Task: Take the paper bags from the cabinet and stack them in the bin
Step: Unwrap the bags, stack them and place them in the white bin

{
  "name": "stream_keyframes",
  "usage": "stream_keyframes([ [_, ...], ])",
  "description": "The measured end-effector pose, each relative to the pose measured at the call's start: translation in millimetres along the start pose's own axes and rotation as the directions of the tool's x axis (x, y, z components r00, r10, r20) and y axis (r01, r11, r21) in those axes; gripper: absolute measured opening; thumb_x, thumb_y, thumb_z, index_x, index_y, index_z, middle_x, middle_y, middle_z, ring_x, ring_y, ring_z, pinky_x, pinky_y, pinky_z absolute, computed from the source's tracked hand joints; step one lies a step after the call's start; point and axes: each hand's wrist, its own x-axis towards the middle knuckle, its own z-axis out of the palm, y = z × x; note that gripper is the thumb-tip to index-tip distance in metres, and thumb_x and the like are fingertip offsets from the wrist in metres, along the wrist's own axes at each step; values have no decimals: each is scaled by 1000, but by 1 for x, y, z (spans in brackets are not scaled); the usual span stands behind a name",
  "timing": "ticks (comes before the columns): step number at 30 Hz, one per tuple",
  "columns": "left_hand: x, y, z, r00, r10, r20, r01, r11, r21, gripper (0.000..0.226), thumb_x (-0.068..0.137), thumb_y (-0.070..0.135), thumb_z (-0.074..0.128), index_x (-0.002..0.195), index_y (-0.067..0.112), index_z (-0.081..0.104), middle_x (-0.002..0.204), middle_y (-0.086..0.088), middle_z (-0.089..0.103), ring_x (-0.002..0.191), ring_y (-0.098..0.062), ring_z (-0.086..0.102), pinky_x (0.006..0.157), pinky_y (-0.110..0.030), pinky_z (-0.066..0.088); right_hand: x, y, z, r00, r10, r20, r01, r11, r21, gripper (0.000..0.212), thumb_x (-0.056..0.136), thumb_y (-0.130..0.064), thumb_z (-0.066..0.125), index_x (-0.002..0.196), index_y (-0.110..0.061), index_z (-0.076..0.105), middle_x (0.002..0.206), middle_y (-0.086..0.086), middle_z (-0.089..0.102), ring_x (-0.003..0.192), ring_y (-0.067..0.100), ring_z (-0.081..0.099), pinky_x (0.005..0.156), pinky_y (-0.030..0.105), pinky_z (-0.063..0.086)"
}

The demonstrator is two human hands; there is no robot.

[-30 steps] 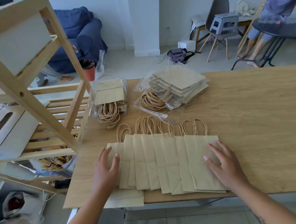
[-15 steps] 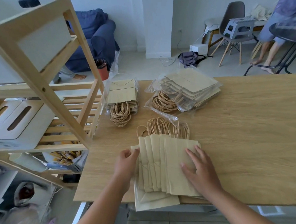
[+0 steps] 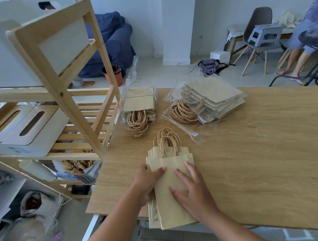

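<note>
A stack of several kraft paper bags (image 3: 168, 210) with twisted rope handles lies at the near edge of the wooden table (image 3: 260, 151), its lower end hanging over the edge. My left hand (image 3: 149, 179) grips the stack's left side, thumb on top. My right hand (image 3: 193, 191) lies flat on the top bag, fingers spread. Two more bundles of bags in clear plastic wrap sit farther back: one (image 3: 139, 104) at the left, one (image 3: 211, 99) in the middle. White bins (image 3: 23, 128) with slot handles stand on the wooden shelf unit (image 3: 68, 100) to the left.
The shelf's slanted post stands close to the table's left edge. Lower shelves hold a metal basket and packets. On the floor behind are a blue armchair (image 3: 115, 44), a red pot, a grey bag, chairs and a seated person's legs (image 3: 297, 61) at the far right.
The fanned-out row of bags has been pushed together into one narrow stack. Both hands moved inward toward each other, and the view shifted left and closer.
</note>
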Motion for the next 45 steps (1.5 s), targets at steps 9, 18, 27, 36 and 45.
stream_keyframes([
  [9,-2,3,-14,976,156,151,-147,987,-67,50,84,22,77,124,13,49,110,-11,70,89,-21,74,68,-34,60,31,-13,-18,926,373,64,-358,808,468,119,61,-76,66,155,-34,5,156,-2,33,139,21,39,111,47,38],
  [18,-14,57,-33,859,452,240,-479,875,66,41,89,26,70,124,22,49,115,-2,67,96,-12,70,65,-27,58,56,-52,-57,966,226,-124,-103,780,617,116,68,-37,88,155,-37,12,149,-8,43,132,12,47,109,41,42],
  [27,-15,118,-39,697,663,272,-716,655,240,55,78,50,73,122,27,49,113,1,70,103,-14,68,88,-41,58,86,-91,-105,971,71,-229,82,798,597,49,75,-25,84,112,-33,53,102,-11,72,91,-3,67,87,34,56],
  [36,-5,77,-36,728,613,306,-683,612,399,90,87,29,71,154,33,12,150,3,38,132,1,33,102,-14,35,76,-72,-97,987,67,-146,15,866,500,88,69,-34,87,139,-43,36,132,-17,47,121,-1,44,99,22,37],
  [45,-2,81,-30,777,591,217,-608,614,503,72,93,37,62,150,16,23,106,-3,52,102,-16,50,80,-23,42,83,-56,-86,991,132,-34,-97,856,508,52,82,-17,77,125,-24,49,101,-13,70,100,8,66,75,15,49],
])
